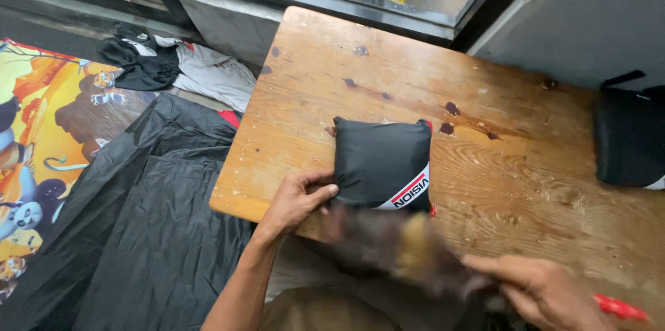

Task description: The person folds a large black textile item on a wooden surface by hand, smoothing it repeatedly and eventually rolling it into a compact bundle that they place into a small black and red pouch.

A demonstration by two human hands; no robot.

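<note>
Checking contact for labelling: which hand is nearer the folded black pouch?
Left. The left hand touches the folded black pouch at its lower left corner; the right hand is apart, lower right.

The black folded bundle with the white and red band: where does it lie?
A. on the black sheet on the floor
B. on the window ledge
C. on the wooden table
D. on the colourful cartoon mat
C: the black folded bundle rests on the wooden table, and the left hand touches its lower left edge.
</note>
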